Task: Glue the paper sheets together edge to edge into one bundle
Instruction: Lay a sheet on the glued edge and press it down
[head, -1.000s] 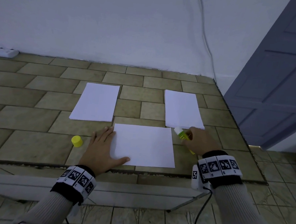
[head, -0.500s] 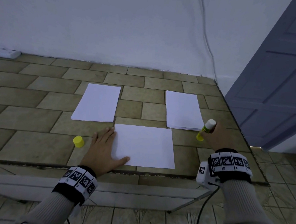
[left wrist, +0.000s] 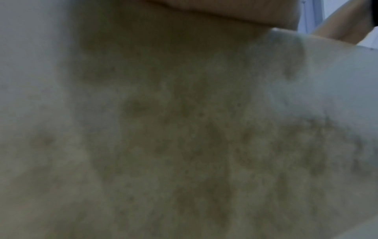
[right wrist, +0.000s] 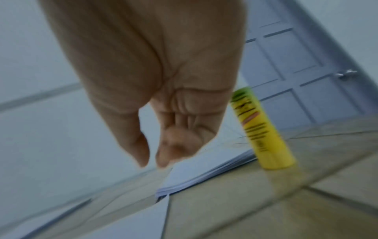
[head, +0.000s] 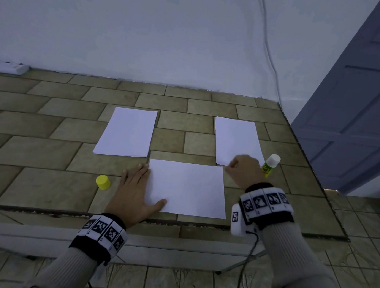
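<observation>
A single white sheet (head: 188, 188) lies nearest me on the tiled top, and my left hand (head: 136, 185) rests flat on its left edge. Two white stacks lie behind it, the left stack (head: 127, 132) and the right stack (head: 236, 140). My right hand (head: 230, 167) hovers over the near corner of the right stack (right wrist: 204, 174), empty, with its fingers loosely curled and thumb and forefinger a little apart (right wrist: 151, 161). The yellow glue stick (head: 269, 166) stands upright and uncapped just right of that stack (right wrist: 263, 134). Its yellow cap (head: 103, 182) sits left of my left hand. The left wrist view shows only blurred tile.
The tiled top ends at a front edge (head: 179, 221) close to my wrists and at a right edge near the glue stick. A blue-grey door (head: 355, 110) stands at the right. A cable (head: 270, 48) hangs down the wall, and a power strip (head: 5, 67) lies at the far left.
My right hand carried the glue stick to the right, stood it beside the right stack, let go, and moved back left over that stack's near corner. The left hand stayed put.
</observation>
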`<state>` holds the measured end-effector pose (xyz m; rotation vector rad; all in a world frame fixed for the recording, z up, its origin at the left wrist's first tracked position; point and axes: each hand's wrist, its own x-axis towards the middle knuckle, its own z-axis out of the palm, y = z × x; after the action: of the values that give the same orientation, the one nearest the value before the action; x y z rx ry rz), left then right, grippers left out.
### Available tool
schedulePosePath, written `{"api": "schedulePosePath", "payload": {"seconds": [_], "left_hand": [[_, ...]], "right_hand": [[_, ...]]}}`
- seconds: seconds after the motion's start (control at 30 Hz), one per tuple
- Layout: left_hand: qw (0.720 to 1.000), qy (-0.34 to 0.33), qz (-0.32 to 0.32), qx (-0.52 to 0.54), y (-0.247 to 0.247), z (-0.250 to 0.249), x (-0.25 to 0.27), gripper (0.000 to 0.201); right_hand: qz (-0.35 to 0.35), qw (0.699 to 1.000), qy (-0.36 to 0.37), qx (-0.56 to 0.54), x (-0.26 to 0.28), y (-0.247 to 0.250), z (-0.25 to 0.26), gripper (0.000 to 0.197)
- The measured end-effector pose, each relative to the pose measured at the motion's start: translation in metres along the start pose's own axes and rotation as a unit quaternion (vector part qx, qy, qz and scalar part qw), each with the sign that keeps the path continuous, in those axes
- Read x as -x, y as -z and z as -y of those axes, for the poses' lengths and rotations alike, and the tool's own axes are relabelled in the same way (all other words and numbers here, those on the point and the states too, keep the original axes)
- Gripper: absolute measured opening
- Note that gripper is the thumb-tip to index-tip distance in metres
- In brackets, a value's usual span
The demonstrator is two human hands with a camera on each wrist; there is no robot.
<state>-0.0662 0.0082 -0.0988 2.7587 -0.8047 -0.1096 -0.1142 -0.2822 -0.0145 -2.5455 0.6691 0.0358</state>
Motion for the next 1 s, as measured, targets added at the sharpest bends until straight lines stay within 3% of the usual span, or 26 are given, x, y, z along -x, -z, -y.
{"api": "schedulePosePath", "payload": {"seconds": [0.1,0.23,0.3,0.43,0.5,0.6,0.7,0.83,1.0], "left_hand": [[1.000,-0.008,-0.009,0.012,0.000,0.000,0.001,0.111],[0.999,-0.011,-0.031,0.034,-0.003,0.001,0.001,0.109],[0.999,-0.010,-0.027,0.031,-0.004,0.002,0.001,0.116],[1.000,-0.006,-0.020,0.020,-0.005,0.003,0.000,0.116],[1.000,-0.008,-0.021,0.018,-0.005,0.004,0.000,0.121],[0.999,-0.012,-0.032,0.018,-0.005,0.003,0.001,0.124],[0.998,-0.008,-0.042,0.044,-0.005,0.004,0.000,0.122],[0.989,0.013,-0.058,0.135,-0.003,0.004,0.000,0.104],[0.941,0.064,-0.108,0.314,0.019,-0.010,-0.002,0.077]], "right_hand": [[-0.032,0.999,-0.006,0.016,-0.026,-0.007,0.013,0.017],[-0.003,0.994,-0.050,0.100,-0.053,-0.017,0.018,0.033],[0.012,0.992,-0.069,0.109,-0.061,-0.021,0.018,0.026],[0.017,0.990,-0.071,0.116,-0.067,-0.026,0.014,0.042],[0.010,0.989,-0.065,0.130,-0.066,-0.026,0.014,0.038],[-0.008,0.990,-0.058,0.130,-0.067,-0.025,0.012,0.014],[-0.032,0.995,-0.054,0.083,-0.068,-0.021,0.008,0.027],[-0.084,0.996,0.003,0.007,-0.061,-0.011,0.006,0.032],[-0.098,0.981,0.135,-0.096,-0.023,-0.004,0.009,0.035]]}}
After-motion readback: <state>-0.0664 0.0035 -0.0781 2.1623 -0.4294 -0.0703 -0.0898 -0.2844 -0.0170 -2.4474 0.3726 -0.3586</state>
